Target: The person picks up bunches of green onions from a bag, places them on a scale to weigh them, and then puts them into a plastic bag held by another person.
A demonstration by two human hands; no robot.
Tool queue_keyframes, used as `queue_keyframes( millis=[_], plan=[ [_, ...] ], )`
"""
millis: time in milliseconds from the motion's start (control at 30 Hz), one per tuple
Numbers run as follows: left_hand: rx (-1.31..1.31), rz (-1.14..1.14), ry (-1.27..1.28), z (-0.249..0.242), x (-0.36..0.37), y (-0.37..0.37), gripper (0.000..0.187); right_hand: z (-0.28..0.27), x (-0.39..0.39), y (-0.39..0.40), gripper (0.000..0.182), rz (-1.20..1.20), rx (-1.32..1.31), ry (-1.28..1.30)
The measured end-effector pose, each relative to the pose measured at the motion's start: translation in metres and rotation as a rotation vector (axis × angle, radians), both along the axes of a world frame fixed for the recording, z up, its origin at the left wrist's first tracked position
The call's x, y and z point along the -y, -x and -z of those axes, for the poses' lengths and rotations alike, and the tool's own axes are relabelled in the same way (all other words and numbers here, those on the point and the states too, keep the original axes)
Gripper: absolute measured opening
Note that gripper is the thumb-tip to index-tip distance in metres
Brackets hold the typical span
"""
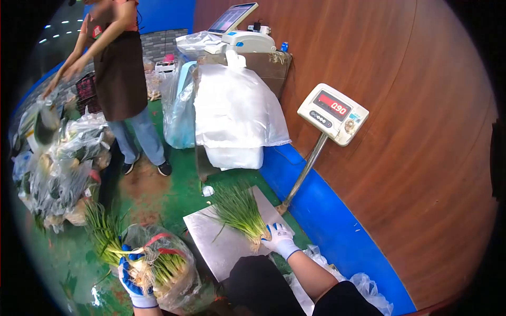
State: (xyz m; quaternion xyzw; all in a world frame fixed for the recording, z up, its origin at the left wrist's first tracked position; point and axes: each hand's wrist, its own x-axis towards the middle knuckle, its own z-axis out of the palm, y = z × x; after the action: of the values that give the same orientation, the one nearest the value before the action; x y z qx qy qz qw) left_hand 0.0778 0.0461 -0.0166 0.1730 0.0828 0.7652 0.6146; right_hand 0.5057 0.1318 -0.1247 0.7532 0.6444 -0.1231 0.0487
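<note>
My left hand (135, 279), in a white and blue work glove, is closed around a bunch of green onions (104, 234); the white roots hang by the palm and the green tops point up and left. Just right of it is a clear plastic bag (191, 263) with more green onions inside. My right hand (278, 238), gloved too, is closed at the root end of a second bunch of green onions (237, 208). That bunch lies on the metal scale platform (203, 237), its tops toward the far edge. The scale's display (332, 105) reads 0.90.
A person in a dark apron (124, 73) stands at the far left beside heaped bags of vegetables (63, 168). White plastic bags (237, 105) hang from a stand holding a monitor (233, 18). The scale's pole (308, 168) rises by the blue-based wooden wall. Crumpled plastic (363, 287) lies lower right.
</note>
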Motion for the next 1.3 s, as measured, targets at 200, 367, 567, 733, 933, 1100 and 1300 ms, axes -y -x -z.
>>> queue_keyframes(
  millis=[200, 367, 567, 733, 933, 1100, 1300],
  plan=[
    [0.054, -0.027, 0.14, 0.013, 0.0, 0.007, 0.039, -0.07, -0.024, 0.069, 0.074, -0.225, -0.382, -0.208],
    [0.032, 0.041, 0.15, 0.016, -0.003, 0.002, 0.037, -0.181, -0.006, 0.216, 0.054, -0.701, -1.179, 0.157],
    [-0.188, 0.006, 0.351, 0.038, -0.005, 0.004, 0.039, -0.141, -0.009, 0.307, 0.067, -0.536, -1.379, 0.309],
    [-0.364, -0.048, 0.31, 0.051, -0.004, 0.009, 0.037, -0.121, 0.012, 0.312, 0.056, -0.675, -1.179, -0.093],
    [-0.209, 0.02, 0.219, 0.043, 0.002, 0.017, 0.048, -0.115, 0.018, 0.317, 0.053, -0.868, -0.826, -0.384],
    [-0.455, 0.018, 0.282, 0.038, 0.002, 0.017, 0.035, -0.095, -0.003, 0.319, 0.045, -0.844, -0.881, -0.5],
    [-0.038, 0.045, 0.342, 0.027, 0.001, 0.011, 0.038, -0.125, -0.021, 0.283, 0.051, -0.616, -1.326, -0.389]
  ],
)
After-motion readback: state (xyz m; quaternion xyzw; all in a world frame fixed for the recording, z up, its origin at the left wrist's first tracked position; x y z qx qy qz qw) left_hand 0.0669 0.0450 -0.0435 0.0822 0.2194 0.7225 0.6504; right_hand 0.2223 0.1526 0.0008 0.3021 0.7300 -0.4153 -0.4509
